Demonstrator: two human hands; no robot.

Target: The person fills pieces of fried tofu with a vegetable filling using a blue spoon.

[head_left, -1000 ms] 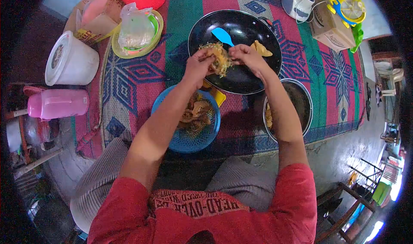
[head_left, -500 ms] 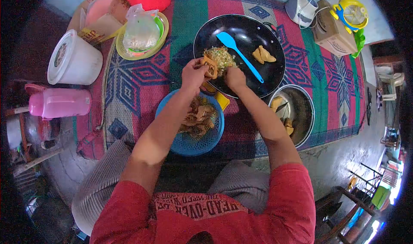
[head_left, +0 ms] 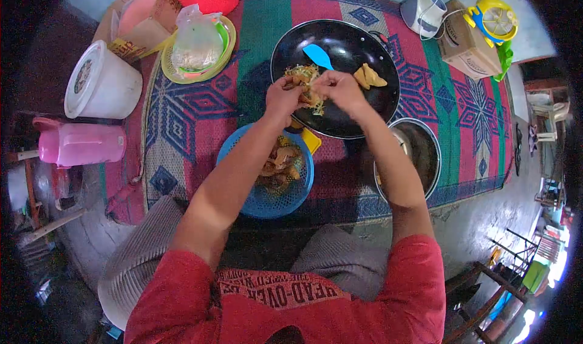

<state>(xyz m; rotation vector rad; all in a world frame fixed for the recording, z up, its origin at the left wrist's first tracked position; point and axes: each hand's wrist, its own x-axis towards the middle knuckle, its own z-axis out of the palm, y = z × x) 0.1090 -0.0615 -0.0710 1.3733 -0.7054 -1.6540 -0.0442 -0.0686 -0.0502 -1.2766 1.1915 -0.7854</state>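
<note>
My left hand (head_left: pixel 282 103) is closed around a piece of fried tofu (head_left: pixel 308 95) over the near left side of a black wok (head_left: pixel 352 37). Against the tofu's upper side, my right hand (head_left: pixel 342 91) is pinched together with shredded vegetables at its fingertips, partly hidden. A pile of shredded vegetables (head_left: pixel 302 72) with bean sprouts lies in the wok beside both hands. The blue spatula (head_left: pixel 317 56) rests behind my right hand, which covers its handle. A few folded tofu pieces (head_left: pixel 369 77) sit on the wok's right side.
Close to me, a blue basket (head_left: pixel 228 153) holds more fried tofu (head_left: pixel 282 165). A metal bowl (head_left: pixel 432 156) stands below my right forearm. At the left are a pink thermos (head_left: pixel 85 143), a white bucket (head_left: pixel 109 86) and a yellow basket (head_left: pixel 172 71); a cardboard box (head_left: pixel 467 49) is far right.
My right hand has moved from the vegetable pile up to the tofu in my left hand and now covers the spatula's handle. My left hand still holds the tofu.
</note>
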